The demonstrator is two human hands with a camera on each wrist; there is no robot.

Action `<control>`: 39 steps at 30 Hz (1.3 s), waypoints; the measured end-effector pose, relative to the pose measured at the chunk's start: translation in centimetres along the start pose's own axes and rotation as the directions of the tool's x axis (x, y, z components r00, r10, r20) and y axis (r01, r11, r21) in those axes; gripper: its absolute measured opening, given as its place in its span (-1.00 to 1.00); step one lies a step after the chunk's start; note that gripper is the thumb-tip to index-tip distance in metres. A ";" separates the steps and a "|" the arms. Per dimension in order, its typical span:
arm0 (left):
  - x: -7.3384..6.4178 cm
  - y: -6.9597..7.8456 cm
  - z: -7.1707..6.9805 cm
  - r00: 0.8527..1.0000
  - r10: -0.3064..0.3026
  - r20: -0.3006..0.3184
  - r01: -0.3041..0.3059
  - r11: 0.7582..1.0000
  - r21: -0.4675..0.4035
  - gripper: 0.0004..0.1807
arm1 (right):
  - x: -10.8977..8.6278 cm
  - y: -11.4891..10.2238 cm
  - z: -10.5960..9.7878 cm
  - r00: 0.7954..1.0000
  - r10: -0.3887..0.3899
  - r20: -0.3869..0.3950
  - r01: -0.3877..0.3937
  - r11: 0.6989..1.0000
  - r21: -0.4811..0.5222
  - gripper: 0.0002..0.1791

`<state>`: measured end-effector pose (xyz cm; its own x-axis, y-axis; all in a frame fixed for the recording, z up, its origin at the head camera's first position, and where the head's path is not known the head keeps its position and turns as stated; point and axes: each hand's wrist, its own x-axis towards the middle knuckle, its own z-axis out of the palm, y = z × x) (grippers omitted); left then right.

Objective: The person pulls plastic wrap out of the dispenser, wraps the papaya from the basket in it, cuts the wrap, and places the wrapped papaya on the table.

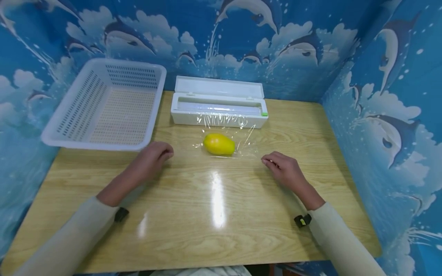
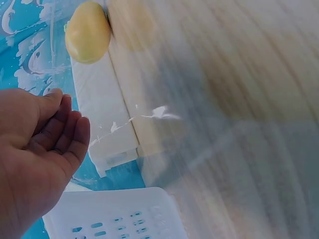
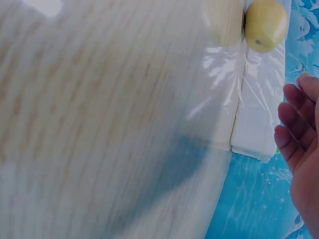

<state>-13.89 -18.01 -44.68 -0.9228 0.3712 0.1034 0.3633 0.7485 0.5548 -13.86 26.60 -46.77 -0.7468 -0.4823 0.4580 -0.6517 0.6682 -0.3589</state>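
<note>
A sheet of clear cling film (image 1: 246, 145) runs from the white film box (image 1: 219, 119) toward me, wrinkled and glinting around a yellow, mango-like fruit (image 1: 219, 144). My left hand (image 1: 153, 159) pinches at the left front corner of the film, thumb against the curled fingers, close to the basket. On the other side, my right hand (image 1: 283, 168) pinches at the right front corner. Both wrist views show the hands, left (image 2: 47, 134) and right (image 3: 301, 129), with thumb and forefinger together. The film right at the fingertips is too clear to make out.
A white slotted plastic basket (image 1: 121, 147) stands at the back left. The box's lid (image 1: 219, 87) is raised, showing the roll (image 1: 219, 107) inside; a green piece (image 1: 264, 114) sits at its right end. Dolphin-print cloth (image 1: 235, 46) surrounds the wooden table (image 1: 179, 214).
</note>
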 end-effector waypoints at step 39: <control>4.0 -0.4 2.3 0.974 -0.187 -0.124 0.165 0.971 -0.173 -0.79 | 4.1 2.7 -0.1 0.849 0.498 0.177 -0.528 0.811 0.252 -0.64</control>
<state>-17.39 -15.57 -46.40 -0.9832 0.1531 0.0994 0.1786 0.6932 0.6982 -18.73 26.48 -45.77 -0.9820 -0.1769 0.0663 -0.1676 0.6535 -0.7381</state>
